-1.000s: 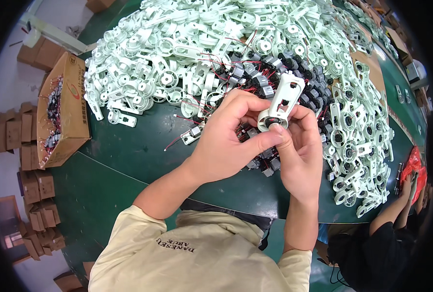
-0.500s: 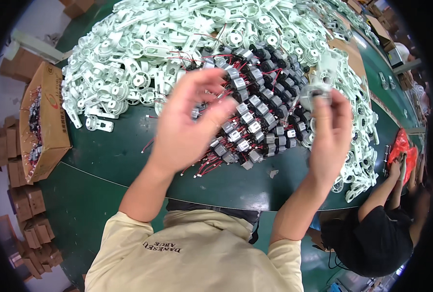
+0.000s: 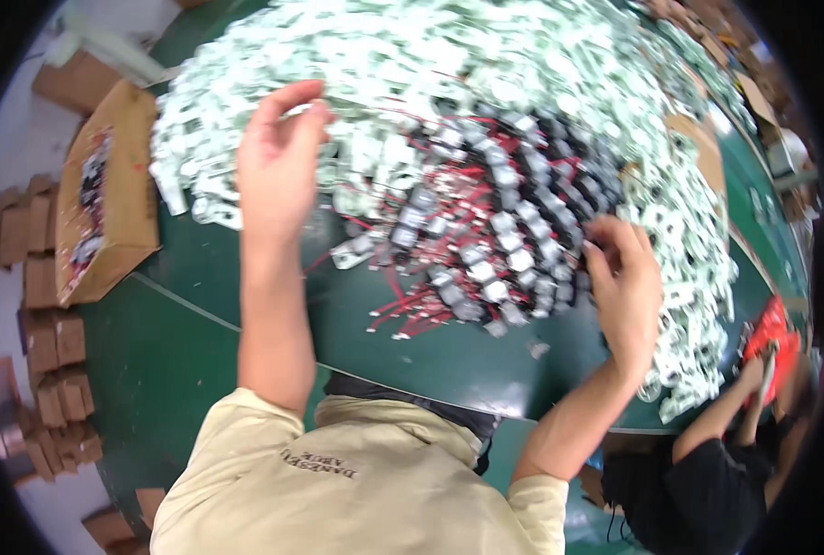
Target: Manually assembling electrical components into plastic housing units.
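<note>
L hand (image 3: 278,166) spread open over white plastic parts (image 3: 245,139); R hand (image 3: 626,287) loosely curled, empty, touching motor pile (image 3: 495,250) edge; hands well apart.

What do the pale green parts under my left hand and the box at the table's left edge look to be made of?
Pale green parts: likely moulded plastic, uniform mint colour, identical shapes with round holes; motion blur hides the finish. Box: brown corrugated cardboard by its matte tan walls and folded flaps.
</note>
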`<action>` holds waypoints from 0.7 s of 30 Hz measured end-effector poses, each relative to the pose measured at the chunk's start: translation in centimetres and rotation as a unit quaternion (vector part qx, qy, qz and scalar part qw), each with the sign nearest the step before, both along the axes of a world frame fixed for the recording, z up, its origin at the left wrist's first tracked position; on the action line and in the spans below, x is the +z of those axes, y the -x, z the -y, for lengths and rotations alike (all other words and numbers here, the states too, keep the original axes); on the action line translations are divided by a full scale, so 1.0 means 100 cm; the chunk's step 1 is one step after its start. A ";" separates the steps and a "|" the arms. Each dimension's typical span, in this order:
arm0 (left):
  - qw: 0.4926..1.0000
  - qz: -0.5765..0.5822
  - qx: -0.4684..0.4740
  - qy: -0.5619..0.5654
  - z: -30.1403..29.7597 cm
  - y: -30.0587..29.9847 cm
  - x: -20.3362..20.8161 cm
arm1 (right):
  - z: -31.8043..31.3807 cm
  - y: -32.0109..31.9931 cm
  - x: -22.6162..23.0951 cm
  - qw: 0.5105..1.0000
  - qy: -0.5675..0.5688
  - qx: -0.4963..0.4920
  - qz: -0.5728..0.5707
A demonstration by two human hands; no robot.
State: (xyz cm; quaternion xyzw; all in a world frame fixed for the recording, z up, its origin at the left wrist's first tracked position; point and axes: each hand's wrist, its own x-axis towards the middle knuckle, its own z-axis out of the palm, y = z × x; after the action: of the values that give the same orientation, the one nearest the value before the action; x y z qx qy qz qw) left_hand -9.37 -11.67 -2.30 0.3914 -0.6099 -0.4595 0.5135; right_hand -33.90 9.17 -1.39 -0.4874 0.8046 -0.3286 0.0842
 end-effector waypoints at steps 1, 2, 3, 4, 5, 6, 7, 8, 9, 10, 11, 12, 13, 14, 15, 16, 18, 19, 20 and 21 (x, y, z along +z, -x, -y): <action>1.000 0.002 0.012 -0.023 0.006 0.000 -0.003 | 0.002 0.002 -0.003 1.000 -0.012 -0.002 0.005; 1.000 -0.027 0.011 -0.002 0.007 -0.004 -0.005 | 0.000 0.002 -0.003 0.999 0.049 -0.016 -0.011; 1.000 -0.013 0.018 -0.020 0.009 -0.001 -0.004 | -0.003 0.009 -0.008 0.994 0.096 -0.053 0.004; 1.000 -0.006 0.026 -0.013 0.010 -0.001 -0.005 | -0.002 0.018 -0.013 0.980 0.137 -0.095 0.106; 0.999 0.032 0.039 -0.019 0.011 -0.005 -0.003 | -0.003 0.024 -0.013 0.960 0.183 -0.110 0.184; 0.996 0.067 0.046 -0.028 0.011 -0.007 -0.002 | -0.004 0.025 -0.009 0.949 0.210 -0.136 0.190; 0.993 0.102 0.053 -0.027 0.013 -0.010 -0.004 | -0.003 0.026 -0.011 0.934 0.263 -0.133 0.200; 0.990 0.131 0.045 0.001 0.017 -0.011 -0.011 | 0.001 0.025 -0.012 0.926 0.294 -0.142 0.191; 0.986 0.159 0.032 0.028 0.016 -0.008 -0.012 | 0.001 0.023 -0.012 0.916 0.322 -0.156 0.181; 0.977 0.209 0.038 0.034 0.012 -0.005 -0.010 | 0.000 0.026 -0.016 0.914 0.351 -0.113 0.168; 0.977 0.208 0.038 0.033 0.008 -0.004 -0.010 | -0.001 0.025 -0.016 0.915 0.350 -0.113 0.167; 0.970 0.239 0.030 0.045 0.006 -0.003 -0.010 | 0.004 0.019 -0.013 0.892 0.404 -0.080 0.186; 0.961 0.269 0.022 0.057 0.005 -0.001 -0.010 | 0.006 0.015 -0.011 0.865 0.456 -0.046 0.203; 0.959 0.266 0.030 0.094 0.004 0.003 -0.011 | 0.007 0.014 -0.010 0.859 0.457 -0.081 0.217; 0.956 0.265 0.054 0.118 0.004 0.007 -0.009 | 0.006 0.012 -0.010 0.859 0.458 -0.079 0.218; 0.951 0.263 0.077 0.141 0.005 0.010 -0.007 | 0.006 0.011 -0.012 0.852 0.459 -0.054 0.246; 0.948 0.272 0.088 0.137 0.018 0.012 -0.004 | 0.009 -0.001 -0.006 0.854 0.437 -0.080 0.269; 0.919 0.313 0.124 0.204 0.025 0.009 -0.006 | 0.011 -0.007 -0.003 0.872 0.409 -0.092 0.253; 0.882 0.352 0.159 0.269 0.030 0.007 -0.006 | 0.012 -0.010 0.000 0.888 0.381 -0.104 0.236; 0.856 0.401 0.160 0.284 0.030 0.006 -0.007 | 0.013 -0.012 -0.002 0.889 0.381 -0.099 0.234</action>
State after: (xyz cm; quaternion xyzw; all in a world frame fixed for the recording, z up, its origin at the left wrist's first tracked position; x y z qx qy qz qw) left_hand -9.93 -14.64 -2.99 0.4714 -0.7957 0.0193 0.3799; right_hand -32.72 7.88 -1.62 -0.3091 0.6181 -0.7214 0.0451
